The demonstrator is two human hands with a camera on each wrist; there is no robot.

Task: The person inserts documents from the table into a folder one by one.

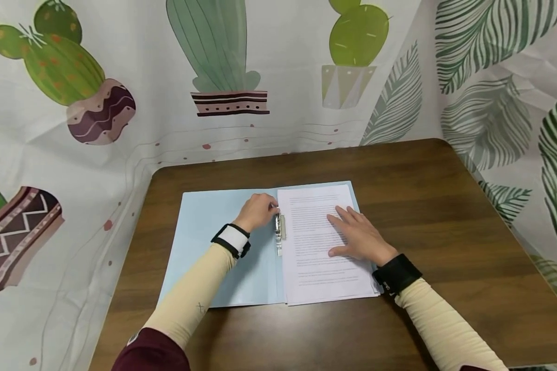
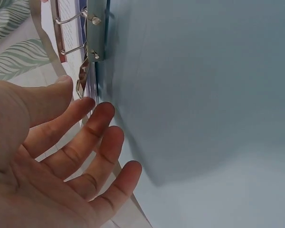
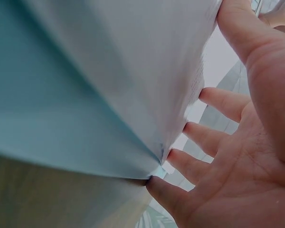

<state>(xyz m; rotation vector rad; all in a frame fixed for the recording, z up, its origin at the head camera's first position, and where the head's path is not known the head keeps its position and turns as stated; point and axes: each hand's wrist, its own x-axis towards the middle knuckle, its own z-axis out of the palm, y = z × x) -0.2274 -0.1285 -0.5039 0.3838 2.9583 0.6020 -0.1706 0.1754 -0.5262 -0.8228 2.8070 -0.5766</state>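
A light blue folder (image 1: 227, 226) lies spread on the table, with a stack of printed paper (image 1: 322, 242) on its right side. At the fold sits a metal ring clip (image 1: 279, 234), whose two rings and small lever (image 2: 81, 81) show in the left wrist view. My left hand (image 1: 257, 210) is at the clip's far end, thumb and index finger on either side of the lever tip. A small gap shows between thumb and lever; whether the index finger touches it is unclear. My right hand (image 1: 359, 234) rests on the top sheet, fingers spread.
The brown wooden table (image 1: 413, 206) extends around the folder on all sides. Behind it hangs a white cloth (image 1: 292, 62) printed with cacti and leaves. A beige strip (image 1: 283, 227) lies along the paper's left edge beside the clip.
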